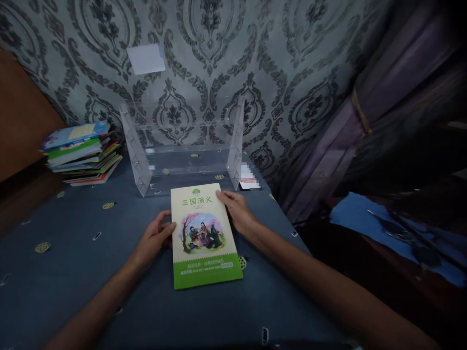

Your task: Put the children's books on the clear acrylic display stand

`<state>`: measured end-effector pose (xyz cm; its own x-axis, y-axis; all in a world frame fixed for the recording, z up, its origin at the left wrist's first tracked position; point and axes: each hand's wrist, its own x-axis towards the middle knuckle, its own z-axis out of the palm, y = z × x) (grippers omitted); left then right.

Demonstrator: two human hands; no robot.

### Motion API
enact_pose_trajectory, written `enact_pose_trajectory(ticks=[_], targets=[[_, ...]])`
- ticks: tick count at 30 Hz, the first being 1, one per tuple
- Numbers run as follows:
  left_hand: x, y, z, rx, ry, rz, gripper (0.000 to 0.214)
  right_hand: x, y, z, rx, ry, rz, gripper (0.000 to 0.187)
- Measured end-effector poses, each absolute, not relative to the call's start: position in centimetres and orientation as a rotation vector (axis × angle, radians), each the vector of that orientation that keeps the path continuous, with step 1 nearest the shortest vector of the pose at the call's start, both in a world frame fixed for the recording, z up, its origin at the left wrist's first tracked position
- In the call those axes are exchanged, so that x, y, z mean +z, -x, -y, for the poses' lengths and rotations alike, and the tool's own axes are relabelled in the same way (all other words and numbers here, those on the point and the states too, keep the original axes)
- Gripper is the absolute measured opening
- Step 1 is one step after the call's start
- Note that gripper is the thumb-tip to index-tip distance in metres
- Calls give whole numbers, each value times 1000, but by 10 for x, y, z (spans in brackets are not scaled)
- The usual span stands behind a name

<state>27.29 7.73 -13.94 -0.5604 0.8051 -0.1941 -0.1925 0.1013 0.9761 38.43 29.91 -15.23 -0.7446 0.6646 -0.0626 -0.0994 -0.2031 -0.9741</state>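
Note:
Between my two hands is a book (204, 236) with a cream cover, green lettering, a painted scene of people under a pink tree and a green band along its lower edge. My left hand (156, 236) grips its left side, thumb near the cover's edge and fingers partly behind. Higher up, my right hand (235, 209) pinches the upper right edge with the thumb on the front. The cover faces me. Just beyond the book's top edge stands a clear plastic rack (189, 160) with slanted tiers.
A stack of books (82, 153) sits at the back left of the blue patterned tablecloth (73, 262). A pale card (146, 59) is on the patterned wall. White paper (248, 176) lies beside the rack. To the right are a tied purple curtain (328, 155) and a blue cloth (365, 218).

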Motion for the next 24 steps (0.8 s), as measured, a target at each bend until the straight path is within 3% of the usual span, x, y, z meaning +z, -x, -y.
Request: enact_pose_trajectory(ticks=[15, 24], targets=[[-139, -228, -80, 1146, -758, -1996, 85, -180, -367, -320, 1788, 610, 1937, 28], [-124, -232, -87, 824, -1028, -2294, 54, -189, -368, -324, 1555, 583, 1969, 36]])
